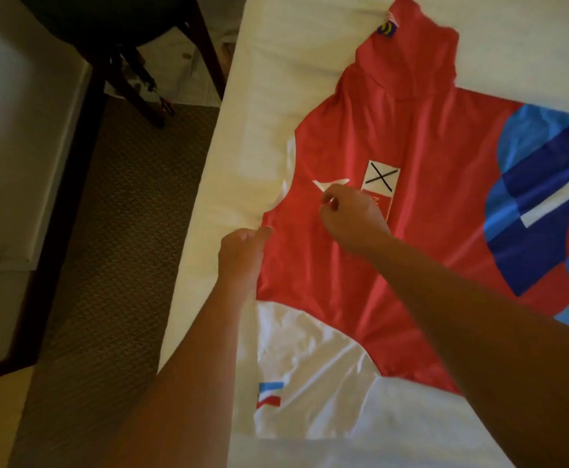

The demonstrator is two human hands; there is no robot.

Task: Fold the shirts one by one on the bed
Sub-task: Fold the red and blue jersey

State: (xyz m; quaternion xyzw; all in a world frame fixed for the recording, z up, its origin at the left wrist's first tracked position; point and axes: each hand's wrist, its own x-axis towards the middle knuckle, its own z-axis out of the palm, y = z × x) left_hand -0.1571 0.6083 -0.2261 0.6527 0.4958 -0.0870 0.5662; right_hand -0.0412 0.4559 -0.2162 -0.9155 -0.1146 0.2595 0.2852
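A red shirt (pixel 411 136) with blue and white panels at its right end lies spread flat on the white bed (pixel 276 72). One red sleeve points to the far side; a white sleeve (pixel 303 359) with a small flag lies near me. My left hand (pixel 242 251) pinches the shirt's edge at its left end, by the collar. My right hand (pixel 350 217) pinches the red fabric beside a white mark and a crossed label (pixel 381 176).
The bed's left edge runs diagonally beside brown carpet (pixel 107 248). A dark wooden chair (pixel 134 55) stands at the top left, and a dark-framed furniture panel (pixel 16 163) lines the left side.
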